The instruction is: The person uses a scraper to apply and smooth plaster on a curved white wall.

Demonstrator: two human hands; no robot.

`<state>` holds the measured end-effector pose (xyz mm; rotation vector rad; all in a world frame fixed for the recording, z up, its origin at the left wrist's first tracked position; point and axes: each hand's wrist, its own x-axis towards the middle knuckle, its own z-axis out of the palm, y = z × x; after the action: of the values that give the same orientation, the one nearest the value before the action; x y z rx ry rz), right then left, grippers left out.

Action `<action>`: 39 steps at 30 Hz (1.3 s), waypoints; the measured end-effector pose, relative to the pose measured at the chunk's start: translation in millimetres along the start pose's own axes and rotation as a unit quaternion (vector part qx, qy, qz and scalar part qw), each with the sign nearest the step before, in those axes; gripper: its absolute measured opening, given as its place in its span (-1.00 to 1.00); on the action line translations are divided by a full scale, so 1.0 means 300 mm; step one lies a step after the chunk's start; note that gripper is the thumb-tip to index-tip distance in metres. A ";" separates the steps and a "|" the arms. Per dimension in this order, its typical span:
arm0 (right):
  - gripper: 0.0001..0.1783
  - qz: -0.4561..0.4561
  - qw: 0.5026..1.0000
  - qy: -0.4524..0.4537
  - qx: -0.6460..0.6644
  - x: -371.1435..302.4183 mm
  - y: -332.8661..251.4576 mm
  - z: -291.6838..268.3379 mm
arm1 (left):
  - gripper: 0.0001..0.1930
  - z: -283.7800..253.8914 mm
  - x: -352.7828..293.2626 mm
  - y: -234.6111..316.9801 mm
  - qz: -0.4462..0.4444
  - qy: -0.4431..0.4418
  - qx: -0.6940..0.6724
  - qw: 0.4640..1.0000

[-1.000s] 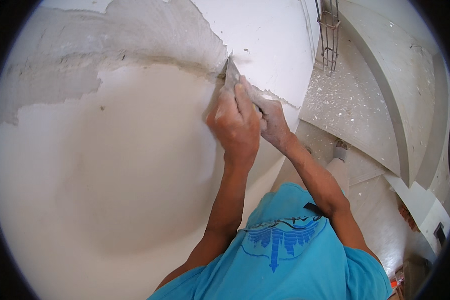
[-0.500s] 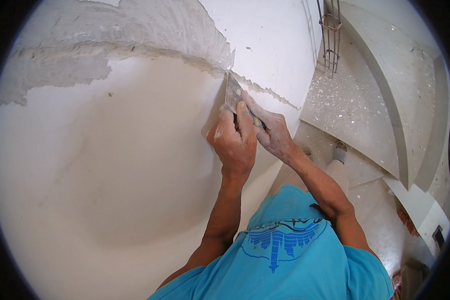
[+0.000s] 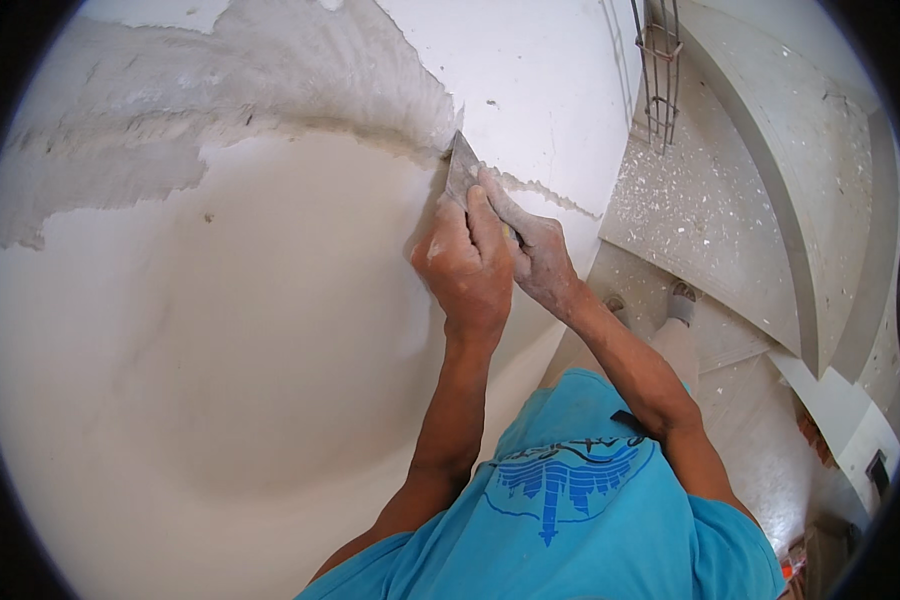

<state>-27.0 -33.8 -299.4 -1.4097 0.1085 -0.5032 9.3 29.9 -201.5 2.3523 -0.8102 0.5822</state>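
Both my hands are on one putty knife, its dusty metal blade tilted with the tip at the edge where rough grey plaster meets the smooth cream-white wall. Dust-covered, my right hand wraps round the handle, its index finger stretched along toward the blade. My left hand is closed against the lower part of the blade, thumb on top; its other fingertips are partly hidden. The bare grey plaster patch spreads up and left from the blade, and a thin chipped line runs off to the right.
Right of the wall, pale stair steps curve downward, strewn with white flakes. Bare steel reinforcing bars stand at the top. My sandalled foot is on a lower step. Some clutter lies at the lower right.
The putty knife's tip has shifted slightly upward at the plaster edge, with both hands moving along and keeping their grip. The wall appears slightly turned in view.
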 end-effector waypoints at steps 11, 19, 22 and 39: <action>-0.22 -0.006 1.000 -0.002 0.007 -0.043 -0.061 0.001 | -0.72 -0.035 -0.017 -0.017 -0.021 -0.036 -0.030 0.999; -0.22 0.052 0.998 -0.022 -0.036 -0.025 -0.077 -0.010 | -0.69 -0.015 0.009 -0.006 -0.021 -0.022 -0.008 1.000; -0.22 -0.102 0.987 0.079 -0.092 -0.007 -0.019 0.023 | -0.67 -0.007 0.007 0.032 -0.139 -0.033 -0.096 0.985; -0.17 -0.094 0.992 0.021 -0.085 0.013 -0.049 -0.062 | -0.67 -0.035 0.013 0.046 -0.077 -0.034 -0.102 0.991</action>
<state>-34.3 -53.5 -287.7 -1.5852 0.0529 -0.6917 0.6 25.9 -186.5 2.2302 -0.6748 0.3390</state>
